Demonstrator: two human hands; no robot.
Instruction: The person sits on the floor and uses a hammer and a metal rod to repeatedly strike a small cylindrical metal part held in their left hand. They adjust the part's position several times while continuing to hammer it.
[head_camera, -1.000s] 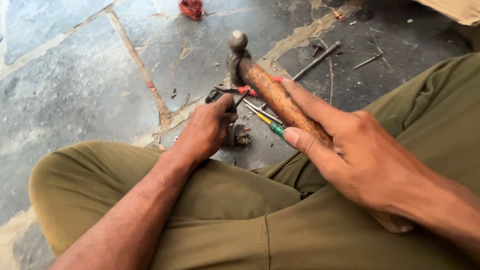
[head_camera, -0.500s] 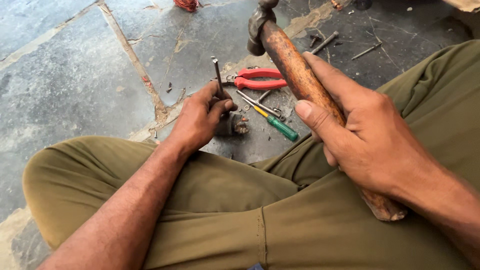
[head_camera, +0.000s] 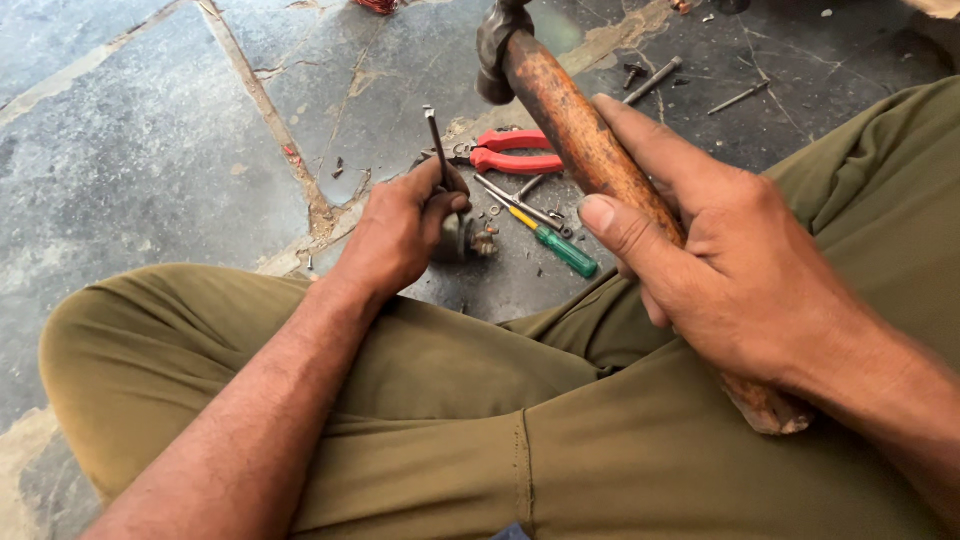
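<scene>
steadying thin steel punch (head_camera: 437, 148) upright in pinched left hand (head_camera: 402, 228) over small metal part (head_camera: 470, 240), possibly a fitting, on stone floor (head_camera: 140, 180) | right hand (head_camera: 730, 270) clamped around raised hammer (head_camera: 580, 140) | keep punch vertical, fingers low, strike square

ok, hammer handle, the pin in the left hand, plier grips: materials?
Hammer handle: looks like wood, brown, worn and stained, no varnish. Pin: thin dark metal rod, dull, probably steel. Plier grips: red, smooth, likely plastic or rubber sleeves.
</scene>
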